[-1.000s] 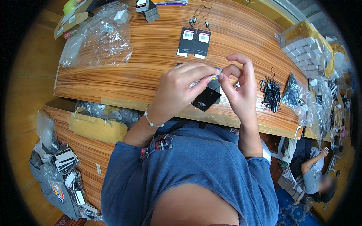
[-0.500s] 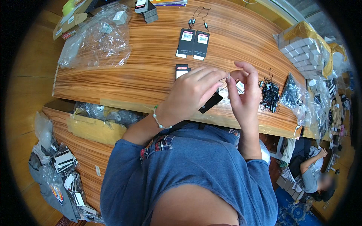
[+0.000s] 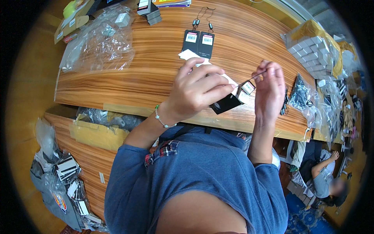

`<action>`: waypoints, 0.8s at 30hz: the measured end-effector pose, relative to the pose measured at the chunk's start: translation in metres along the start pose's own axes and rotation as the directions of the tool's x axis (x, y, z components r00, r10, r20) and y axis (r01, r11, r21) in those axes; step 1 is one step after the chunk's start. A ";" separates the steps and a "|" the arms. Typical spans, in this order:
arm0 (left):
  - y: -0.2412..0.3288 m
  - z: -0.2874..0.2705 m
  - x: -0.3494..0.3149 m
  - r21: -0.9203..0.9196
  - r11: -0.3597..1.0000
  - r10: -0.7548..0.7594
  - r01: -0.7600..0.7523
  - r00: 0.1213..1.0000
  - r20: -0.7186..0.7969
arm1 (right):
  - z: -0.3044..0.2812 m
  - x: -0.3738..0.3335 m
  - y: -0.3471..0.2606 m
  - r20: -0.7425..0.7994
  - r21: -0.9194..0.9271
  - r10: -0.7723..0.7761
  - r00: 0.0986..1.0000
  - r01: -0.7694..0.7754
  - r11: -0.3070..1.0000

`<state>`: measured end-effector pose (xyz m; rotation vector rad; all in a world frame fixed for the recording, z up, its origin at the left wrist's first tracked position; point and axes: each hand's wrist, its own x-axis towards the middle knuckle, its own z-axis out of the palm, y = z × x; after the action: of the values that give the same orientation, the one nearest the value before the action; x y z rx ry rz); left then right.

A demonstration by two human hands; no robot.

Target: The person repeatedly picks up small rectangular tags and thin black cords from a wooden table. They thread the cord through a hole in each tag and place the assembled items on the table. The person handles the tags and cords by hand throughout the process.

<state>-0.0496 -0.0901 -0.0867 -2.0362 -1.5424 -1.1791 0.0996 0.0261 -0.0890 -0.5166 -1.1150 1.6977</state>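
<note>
A black tag (image 3: 225,104) sits at four o'clock from the left hand (image 3: 200,89) and eight o'clock from the right hand (image 3: 271,85), above a wood-grained table (image 3: 156,70). The left fingers curl over the tag and a white card (image 3: 226,78), the thumb hidden; the right fingertips pinch a thin dark cord (image 3: 251,78) drawn toward two o'clock. The tag appears glossy, tilted, with a faint pale mark.

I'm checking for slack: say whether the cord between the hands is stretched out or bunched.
Stretched out: the cord runs nearly straight from the right hand toward the left hand.
</note>
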 end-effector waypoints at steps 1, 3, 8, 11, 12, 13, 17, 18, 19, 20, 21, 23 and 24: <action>-0.002 0.001 -0.004 -0.004 1.000 -0.012 0.012 1.000 -0.019 | -0.004 0.006 -0.002 0.088 0.104 -0.031 0.996 0.021 0.994; -0.005 0.000 -0.007 -0.039 0.999 -0.028 0.026 0.999 -0.042 | -0.004 0.013 -0.005 0.234 0.283 -0.099 0.967 0.029 0.959; -0.011 0.012 -0.015 -0.281 0.953 -0.137 0.117 0.989 -0.054 | 0.005 0.021 0.000 0.497 0.532 -0.038 0.867 -0.270 0.803; -0.018 0.014 -0.014 -0.520 0.789 -0.282 0.327 0.945 0.166 | 0.019 0.015 0.006 0.479 0.511 -0.003 0.878 -0.276 0.814; -0.019 0.015 -0.014 -0.591 0.714 -0.324 0.376 0.925 0.197 | 0.019 0.015 0.011 0.500 0.509 -0.026 0.866 -0.270 0.818; -0.019 0.015 -0.011 -0.654 0.629 -0.360 0.420 0.903 0.233 | 0.020 0.015 0.014 0.492 0.487 -0.028 0.870 -0.249 0.837; -0.009 0.019 -0.006 -0.592 0.661 -0.388 0.461 0.885 0.257 | 0.031 0.010 0.015 0.473 0.377 0.032 0.880 -0.235 0.896; -0.004 0.022 -0.006 -0.550 0.671 -0.426 0.497 0.866 0.263 | 0.034 0.008 0.014 0.460 0.340 0.059 0.886 -0.237 0.910; -0.002 0.025 -0.006 -0.541 0.669 -0.430 0.509 0.859 0.276 | 0.036 0.007 0.012 0.443 0.335 0.058 0.895 -0.226 0.915; -0.004 0.026 -0.007 -0.609 0.564 -0.449 0.558 0.826 0.341 | 0.037 0.007 0.011 0.427 0.330 0.056 0.902 -0.213 0.920; -0.008 0.028 -0.010 -0.662 0.448 -0.458 0.601 0.790 0.407 | 0.035 0.010 0.010 0.424 0.342 0.016 0.905 -0.176 0.923; -0.011 0.021 -0.008 -0.732 0.181 -0.421 0.657 0.724 0.546 | 0.027 0.016 0.005 0.406 0.374 -0.035 0.913 -0.131 0.918; -0.013 0.019 -0.008 -0.727 0.135 -0.420 0.674 0.703 0.574 | 0.025 0.020 0.003 0.386 0.365 -0.058 0.921 -0.095 0.926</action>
<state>-0.0543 -0.0779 -0.1071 -2.2270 -2.1709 -2.7469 0.0710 0.0332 -0.0768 0.0645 -1.0149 2.0289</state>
